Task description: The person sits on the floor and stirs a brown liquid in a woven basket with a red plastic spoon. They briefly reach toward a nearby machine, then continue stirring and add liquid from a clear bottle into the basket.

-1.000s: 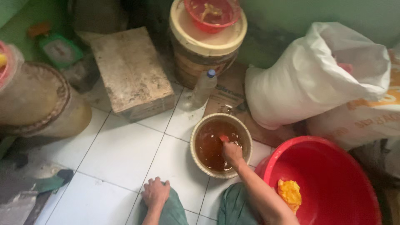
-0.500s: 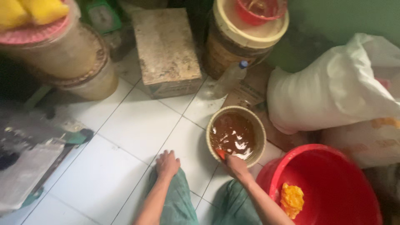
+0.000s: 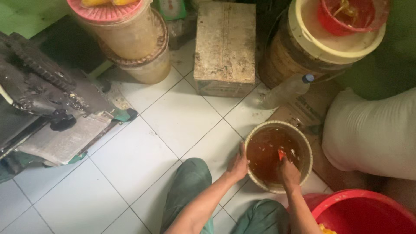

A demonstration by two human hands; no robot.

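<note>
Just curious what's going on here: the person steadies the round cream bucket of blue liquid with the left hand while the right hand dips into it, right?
Nearly. In the head view the liquid in the round cream bucket is brown, not blue. The rest holds: the left hand rests on the bucket's rim, and the right hand dips inside, at a small red thing.

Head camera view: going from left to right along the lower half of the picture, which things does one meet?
Dark greasy machine → knee in green trousers → left hand on the bowl's rim → bowl of brown liquid → right hand holding a small red thing in the liquid → white sack.
</note>
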